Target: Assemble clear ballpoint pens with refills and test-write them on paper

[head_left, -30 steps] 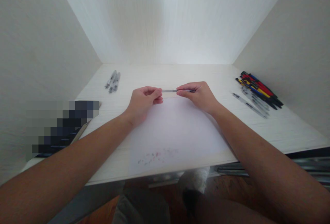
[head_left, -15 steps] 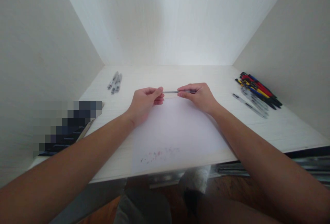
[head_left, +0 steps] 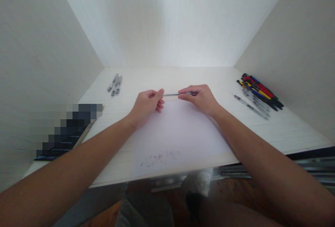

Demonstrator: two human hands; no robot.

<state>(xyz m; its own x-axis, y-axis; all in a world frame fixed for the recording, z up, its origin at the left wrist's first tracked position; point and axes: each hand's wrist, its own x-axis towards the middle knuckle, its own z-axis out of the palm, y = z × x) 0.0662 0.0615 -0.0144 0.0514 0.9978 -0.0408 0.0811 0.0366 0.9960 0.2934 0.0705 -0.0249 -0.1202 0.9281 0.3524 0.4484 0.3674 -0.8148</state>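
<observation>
A slim clear pen [head_left: 171,95] spans the gap between my two hands, above the far edge of a white paper sheet [head_left: 180,126]. My left hand [head_left: 150,103] pinches its left end between thumb and forefinger, the other fingers loosely curled. My right hand [head_left: 200,96] grips the right end, where a dark part of the pen shows between thumb and fingers. Both pen ends are partly hidden by the fingers. Small dark and reddish marks [head_left: 159,158] cover the near left part of the sheet.
Several clear pens [head_left: 115,85] lie at the back left. On the right is a pile of red, blue, yellow and black pens [head_left: 261,91], with several clear pens [head_left: 252,107] beside it. A blurred-out dark object [head_left: 70,133] stands left. White walls enclose the desk.
The whole view has shifted slightly. My left hand's lower fingers have spread a little downward; both hands still hold the pen in nearly the same place.
</observation>
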